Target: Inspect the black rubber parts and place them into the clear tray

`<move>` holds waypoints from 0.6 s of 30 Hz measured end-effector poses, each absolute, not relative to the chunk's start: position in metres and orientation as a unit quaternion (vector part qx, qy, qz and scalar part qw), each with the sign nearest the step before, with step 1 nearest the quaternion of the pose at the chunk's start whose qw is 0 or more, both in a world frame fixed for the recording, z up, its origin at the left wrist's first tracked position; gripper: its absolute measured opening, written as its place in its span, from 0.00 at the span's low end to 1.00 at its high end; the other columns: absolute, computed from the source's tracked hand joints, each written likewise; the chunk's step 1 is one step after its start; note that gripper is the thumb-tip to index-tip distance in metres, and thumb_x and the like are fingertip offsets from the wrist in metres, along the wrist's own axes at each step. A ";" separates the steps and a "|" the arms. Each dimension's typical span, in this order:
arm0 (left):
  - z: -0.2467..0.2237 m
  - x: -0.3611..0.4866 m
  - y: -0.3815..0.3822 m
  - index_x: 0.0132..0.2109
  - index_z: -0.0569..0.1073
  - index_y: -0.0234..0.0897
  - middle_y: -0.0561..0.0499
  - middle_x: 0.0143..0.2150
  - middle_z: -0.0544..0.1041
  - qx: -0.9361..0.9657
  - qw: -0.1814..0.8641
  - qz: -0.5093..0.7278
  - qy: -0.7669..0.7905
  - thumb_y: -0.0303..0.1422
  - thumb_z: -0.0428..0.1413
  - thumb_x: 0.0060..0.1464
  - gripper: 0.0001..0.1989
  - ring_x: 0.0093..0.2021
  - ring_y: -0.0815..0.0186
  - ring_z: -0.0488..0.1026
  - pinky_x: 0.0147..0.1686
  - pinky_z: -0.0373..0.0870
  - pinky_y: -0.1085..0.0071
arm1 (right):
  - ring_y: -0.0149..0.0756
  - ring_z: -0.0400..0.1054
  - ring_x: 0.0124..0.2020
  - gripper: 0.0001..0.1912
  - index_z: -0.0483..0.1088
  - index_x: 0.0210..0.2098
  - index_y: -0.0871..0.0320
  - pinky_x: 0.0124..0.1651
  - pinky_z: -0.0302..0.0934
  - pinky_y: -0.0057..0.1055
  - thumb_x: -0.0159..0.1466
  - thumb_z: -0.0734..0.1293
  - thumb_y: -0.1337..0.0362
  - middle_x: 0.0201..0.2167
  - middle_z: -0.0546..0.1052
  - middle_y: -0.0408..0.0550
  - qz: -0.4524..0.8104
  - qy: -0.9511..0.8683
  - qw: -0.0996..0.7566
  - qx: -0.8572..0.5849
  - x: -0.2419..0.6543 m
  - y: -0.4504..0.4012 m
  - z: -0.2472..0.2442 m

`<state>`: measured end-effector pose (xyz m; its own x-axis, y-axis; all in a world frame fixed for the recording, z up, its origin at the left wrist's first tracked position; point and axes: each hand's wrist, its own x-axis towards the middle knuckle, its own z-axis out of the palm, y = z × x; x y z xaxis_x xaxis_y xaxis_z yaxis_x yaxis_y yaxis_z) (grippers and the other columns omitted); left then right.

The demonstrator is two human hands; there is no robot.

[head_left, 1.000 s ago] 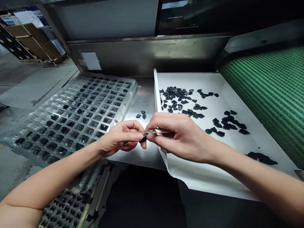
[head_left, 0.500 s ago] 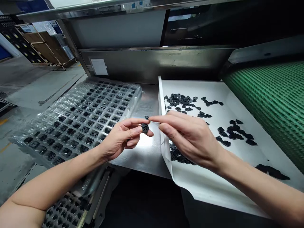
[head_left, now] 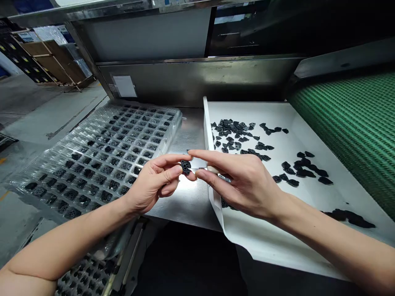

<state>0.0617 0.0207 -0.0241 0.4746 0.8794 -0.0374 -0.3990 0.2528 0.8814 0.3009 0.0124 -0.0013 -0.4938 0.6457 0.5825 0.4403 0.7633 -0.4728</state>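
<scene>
Between the thumb and fingers of my left hand [head_left: 162,176] is a small round black part [head_left: 185,167] with a spoked face. My right hand [head_left: 237,176] is just to its right, index fingertip at the part's upper edge and thumb a little lower; whether these fingers grip anything is too small to tell. On the left lies a clear plastic tray [head_left: 173,127] with rows of pockets holding black parts. At the right, a white bin [head_left: 256,230] holds scattered black parts [head_left: 226,126].
A green mesh conveyor [head_left: 348,119] slopes along the right. Behind the metal table [head_left: 188,135] rises a metal panel [head_left: 175,82] with a white label. Another tray of black parts [head_left: 86,277] sits low at the left. Cartons [head_left: 49,61] stand on a rack in the far left.
The black part has turned in my left fingers. My right thumb has moved left, nearer to the part. The view has shifted slightly.
</scene>
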 end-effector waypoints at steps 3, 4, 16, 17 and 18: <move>-0.026 0.061 0.021 0.53 0.86 0.42 0.46 0.34 0.83 0.436 0.740 0.429 0.279 0.34 0.69 0.63 0.12 0.18 0.81 0.60 0.19 0.51 0.82 | 0.27 0.79 0.36 0.19 0.71 0.65 0.59 0.34 0.66 0.25 0.76 0.70 0.67 0.44 0.86 0.42 0.132 -0.856 0.388 -0.315 0.301 0.013 -0.003; -0.026 0.061 0.021 0.53 0.86 0.42 0.46 0.34 0.82 0.436 0.739 0.429 0.281 0.34 0.69 0.63 0.12 0.18 0.81 0.60 0.19 0.51 0.82 | 0.26 0.78 0.35 0.19 0.72 0.65 0.59 0.35 0.66 0.26 0.76 0.70 0.67 0.44 0.86 0.42 0.133 -0.856 0.387 -0.315 0.302 0.013 -0.003; -0.025 0.061 0.019 0.53 0.86 0.41 0.45 0.37 0.83 0.431 0.743 0.428 0.281 0.33 0.67 0.64 0.11 0.18 0.81 0.60 0.20 0.49 0.81 | 0.27 0.79 0.40 0.18 0.73 0.64 0.61 0.37 0.66 0.27 0.76 0.69 0.68 0.45 0.86 0.40 0.107 -0.863 0.382 -0.313 0.302 0.014 -0.004; -0.025 0.061 0.019 0.53 0.86 0.41 0.45 0.37 0.83 0.432 0.743 0.426 0.282 0.33 0.67 0.64 0.11 0.18 0.81 0.60 0.20 0.49 0.81 | 0.27 0.79 0.39 0.18 0.73 0.64 0.62 0.37 0.66 0.27 0.76 0.69 0.68 0.45 0.86 0.40 0.103 -0.863 0.383 -0.312 0.302 0.014 -0.004; -0.026 0.060 0.019 0.53 0.86 0.41 0.45 0.37 0.83 0.432 0.744 0.425 0.282 0.33 0.67 0.64 0.11 0.18 0.82 0.60 0.20 0.49 0.81 | 0.27 0.79 0.39 0.18 0.73 0.64 0.62 0.38 0.66 0.27 0.76 0.69 0.68 0.45 0.86 0.40 0.101 -0.863 0.385 -0.311 0.302 0.013 -0.004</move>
